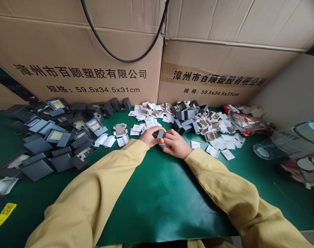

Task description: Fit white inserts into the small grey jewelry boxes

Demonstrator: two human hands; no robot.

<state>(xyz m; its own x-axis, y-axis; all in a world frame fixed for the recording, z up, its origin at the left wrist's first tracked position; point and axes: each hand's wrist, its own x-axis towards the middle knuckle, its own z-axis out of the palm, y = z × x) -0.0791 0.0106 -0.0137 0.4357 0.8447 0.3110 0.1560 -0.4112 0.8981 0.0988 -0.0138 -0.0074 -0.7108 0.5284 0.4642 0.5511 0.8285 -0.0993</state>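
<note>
Both hands meet over the green table, closed around a small grey box (160, 134) that is mostly covered by fingers. My left hand (150, 136) grips its left side, with the thumb along the front. From the right, my right hand (176, 143) wraps its fingers over the same box. Just beyond the hands lie white folded paper inserts (149, 123). A cluster of dark grey boxes (185, 120) sits behind my right hand. To the left is a large heap of dark grey boxes (60, 137), several standing open with pale insides.
Cardboard cartons (95, 51) wall off the back, with a black cable (126, 61) hanging in front. More white inserts (213, 127) lie right of centre. At the right stand a clear plastic container (265, 150) and a red snack bag (247, 124). A yellow strip (3, 217) lies front left.
</note>
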